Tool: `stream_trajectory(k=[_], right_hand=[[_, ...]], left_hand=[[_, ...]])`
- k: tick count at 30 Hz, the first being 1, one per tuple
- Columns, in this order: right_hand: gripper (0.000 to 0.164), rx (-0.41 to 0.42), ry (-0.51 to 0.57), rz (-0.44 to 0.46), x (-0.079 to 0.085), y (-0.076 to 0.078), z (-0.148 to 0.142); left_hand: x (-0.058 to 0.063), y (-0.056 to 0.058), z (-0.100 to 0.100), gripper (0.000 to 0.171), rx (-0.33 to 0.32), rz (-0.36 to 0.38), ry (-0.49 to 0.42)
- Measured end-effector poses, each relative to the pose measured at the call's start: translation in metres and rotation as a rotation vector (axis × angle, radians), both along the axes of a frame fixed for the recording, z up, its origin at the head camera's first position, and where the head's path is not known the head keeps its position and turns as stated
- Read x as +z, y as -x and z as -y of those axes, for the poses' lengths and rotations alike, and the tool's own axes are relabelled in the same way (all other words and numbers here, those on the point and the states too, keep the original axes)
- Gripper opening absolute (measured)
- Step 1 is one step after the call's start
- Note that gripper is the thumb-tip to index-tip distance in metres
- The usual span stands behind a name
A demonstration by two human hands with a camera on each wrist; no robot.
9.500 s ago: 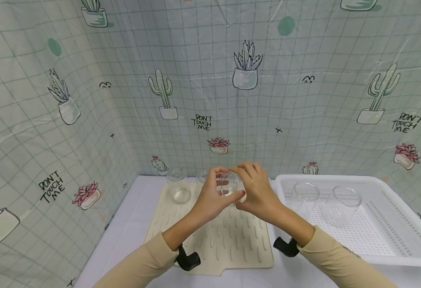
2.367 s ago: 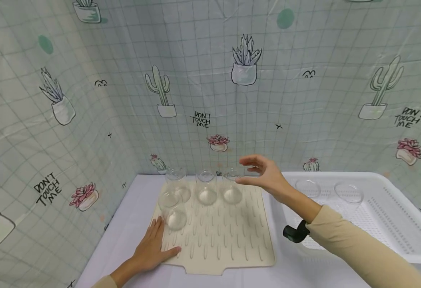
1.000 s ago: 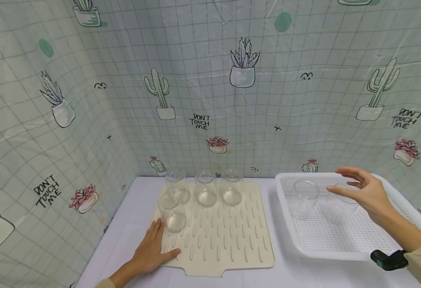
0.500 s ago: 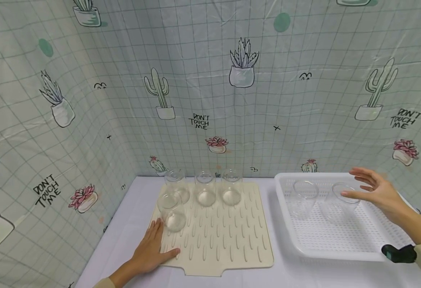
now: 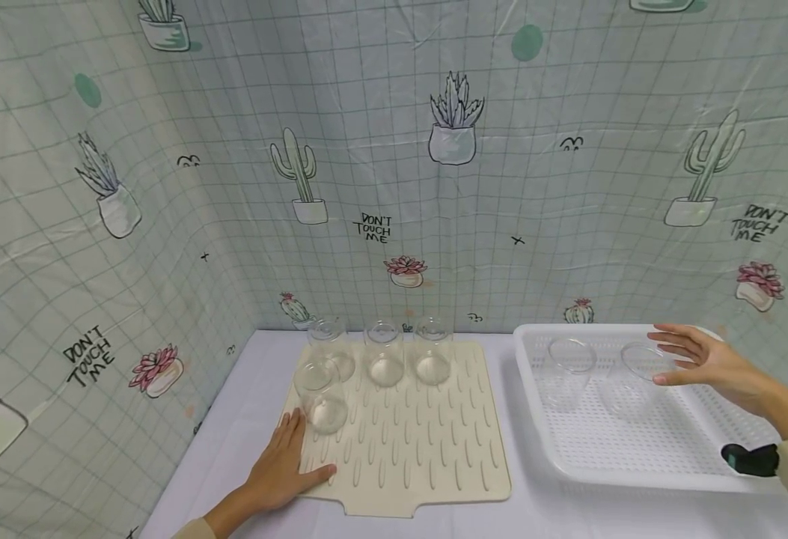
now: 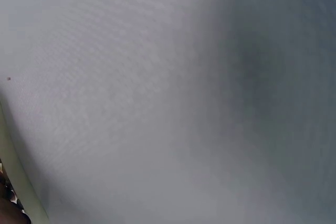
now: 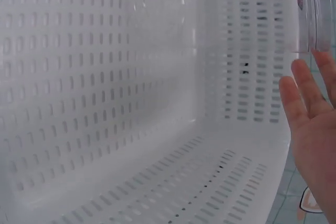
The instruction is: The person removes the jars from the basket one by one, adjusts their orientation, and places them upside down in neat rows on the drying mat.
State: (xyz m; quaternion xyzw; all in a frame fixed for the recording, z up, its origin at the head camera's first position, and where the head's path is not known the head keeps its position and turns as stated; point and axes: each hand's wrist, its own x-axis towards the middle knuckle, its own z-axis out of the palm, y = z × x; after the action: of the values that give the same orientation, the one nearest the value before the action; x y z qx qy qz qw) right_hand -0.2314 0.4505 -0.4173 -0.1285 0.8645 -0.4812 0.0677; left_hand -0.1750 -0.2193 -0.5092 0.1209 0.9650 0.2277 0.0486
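Right grip (image 5: pixel 715 367) spreads loosely beside a clear cup (image 5: pixel 634 385), perhaps touching it, left grip (image 5: pixel 278 466) flat on a mat (image 5: pixel 427 442)

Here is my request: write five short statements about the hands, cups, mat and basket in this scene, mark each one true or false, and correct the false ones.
1. The left hand lies at the left edge of the beige mat. True.
2. Four clear cups are on the mat. True.
3. The basket stands to the left of the mat. False: the white basket stands to the right of it.
4. Two clear cups are in the basket. True.
5. The right hand is above the mat. False: the right hand is over the basket, close to one of the cups there.
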Motion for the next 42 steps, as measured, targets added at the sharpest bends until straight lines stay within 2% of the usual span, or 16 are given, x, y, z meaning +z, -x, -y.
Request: stream_trajectory(k=[7, 17, 25, 33, 42], right_hand=[[0.081, 0.032, -0.063, 0.069, -0.013, 0.005, -0.010], [0.087, 0.046, -0.022, 0.138, -0.025, 0.012, -0.007], [0.078, 0.112, 0.057, 0.132, -0.038, 0.015, -0.001], [0.078, 0.080, 0.017, 0.136, -0.049, 0.017, 0.003], [0.072, 0.080, 0.025, 0.106, -0.047, 0.016, 0.006]], left_hand=[[0.000, 0.001, -0.001, 0.108, -0.001, 0.005, 0.004], [0.001, 0.001, 0.000, 0.108, 0.005, 0.010, -0.005], [0.001, 0.001, 0.000, 0.108, 0.007, 0.011, -0.018], [0.001, 0.000, 0.000, 0.107, 0.002, 0.008, -0.013], [0.001, 0.000, 0.000, 0.107, 0.006, 0.005, -0.011]])
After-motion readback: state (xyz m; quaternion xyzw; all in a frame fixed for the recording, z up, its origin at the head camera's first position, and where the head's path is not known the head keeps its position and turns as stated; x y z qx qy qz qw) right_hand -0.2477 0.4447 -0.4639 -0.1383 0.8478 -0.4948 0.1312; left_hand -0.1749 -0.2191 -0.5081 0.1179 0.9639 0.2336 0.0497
